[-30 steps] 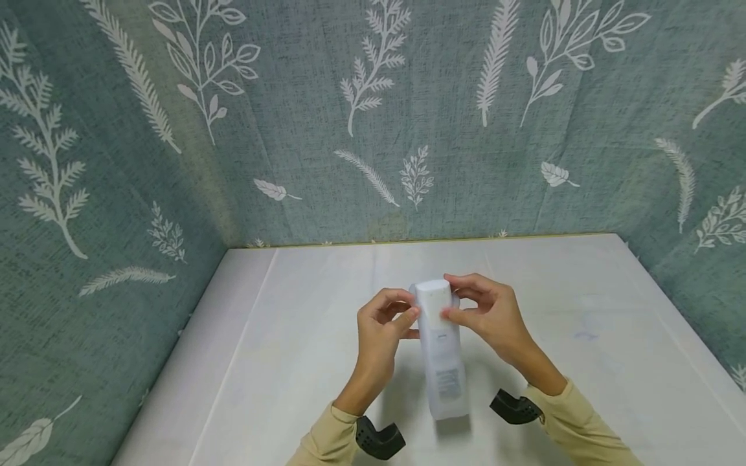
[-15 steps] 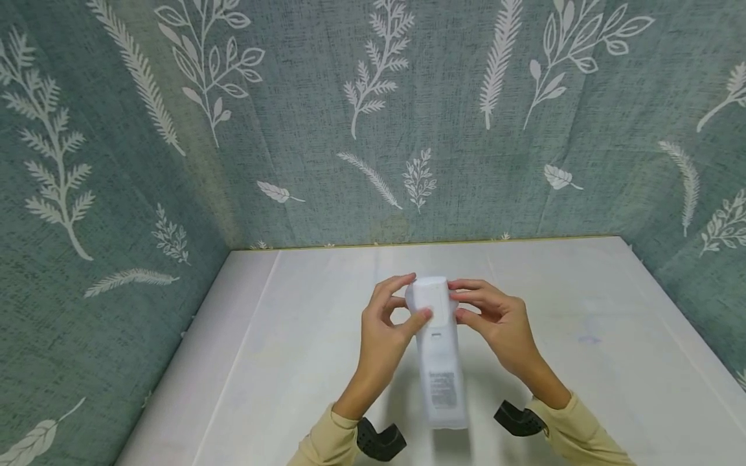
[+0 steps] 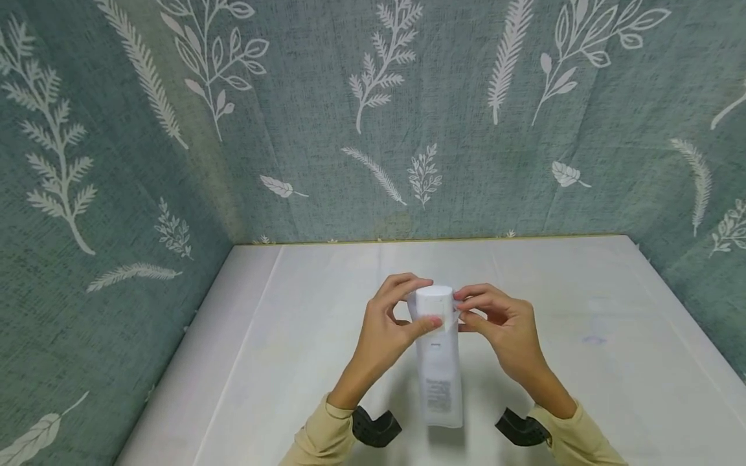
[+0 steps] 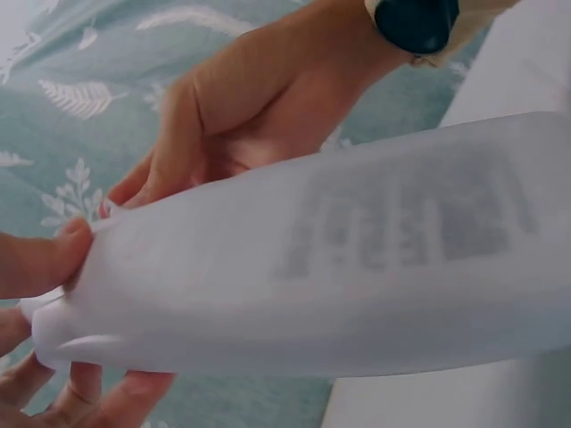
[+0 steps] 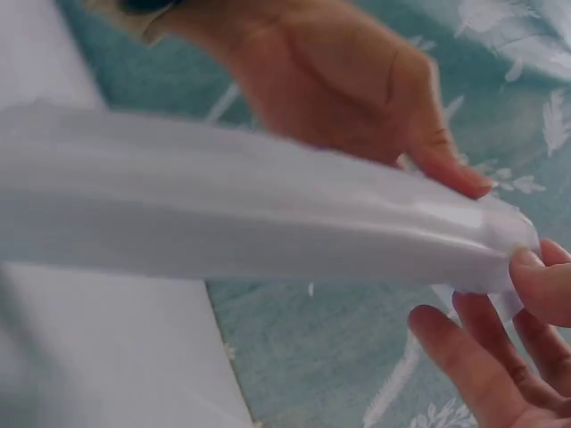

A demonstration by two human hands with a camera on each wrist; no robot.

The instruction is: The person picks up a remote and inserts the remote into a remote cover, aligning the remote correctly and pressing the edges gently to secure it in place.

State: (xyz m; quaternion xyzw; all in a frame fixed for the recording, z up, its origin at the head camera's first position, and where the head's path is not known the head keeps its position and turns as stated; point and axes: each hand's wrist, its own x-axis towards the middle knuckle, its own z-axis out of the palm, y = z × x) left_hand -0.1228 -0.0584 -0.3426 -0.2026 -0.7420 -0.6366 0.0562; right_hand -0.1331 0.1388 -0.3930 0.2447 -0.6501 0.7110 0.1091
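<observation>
A tall white bottle (image 3: pixel 434 303) stands upright in a translucent white bag (image 3: pixel 441 362), with grey print showing through near its lower end. My left hand (image 3: pixel 381 323) grips the bottle's top end, thumb across the front and fingers over the upper left edge. On the other side my right hand (image 3: pixel 509 333) pinches the bag's rim beside the top. The left wrist view has the printed side of the bag (image 4: pixel 384 214) up close, and my right hand (image 4: pixel 268 89) beyond it. In the right wrist view, my left hand (image 5: pixel 348 80) lies behind the bag (image 5: pixel 268 205).
The bottle is held above a white table (image 3: pixel 303 349) with faint stains. Green fabric (image 3: pixel 315 149) with white leaf patterns encloses the back and both sides. A black wrist device (image 3: pixel 375 427) sits at the left cuff, another (image 3: pixel 521 427) at the right.
My left thumb has moved from the bottle's left edge onto its front, and the left fingers have risen over the top. My right hand has shifted slightly right and down, thumb now off the front.
</observation>
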